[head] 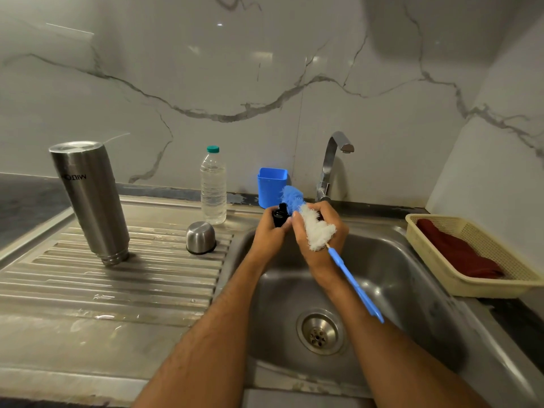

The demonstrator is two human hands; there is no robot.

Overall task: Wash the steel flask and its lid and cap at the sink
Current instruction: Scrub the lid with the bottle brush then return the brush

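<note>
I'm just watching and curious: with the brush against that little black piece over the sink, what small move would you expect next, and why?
Probably a short twist of the bottle brush against the black lid. The left hand holds the lid over the sink, the right hand grips the brush at its bristles, and the tap shows no water, so scrubbing seems to come before rinsing.

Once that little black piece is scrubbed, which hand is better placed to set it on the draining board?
Probably the left hand. It already grips the black lid and is nearer the draining board, where the flask and steel cap stand upside down. The right hand holds the bottle brush.
</note>
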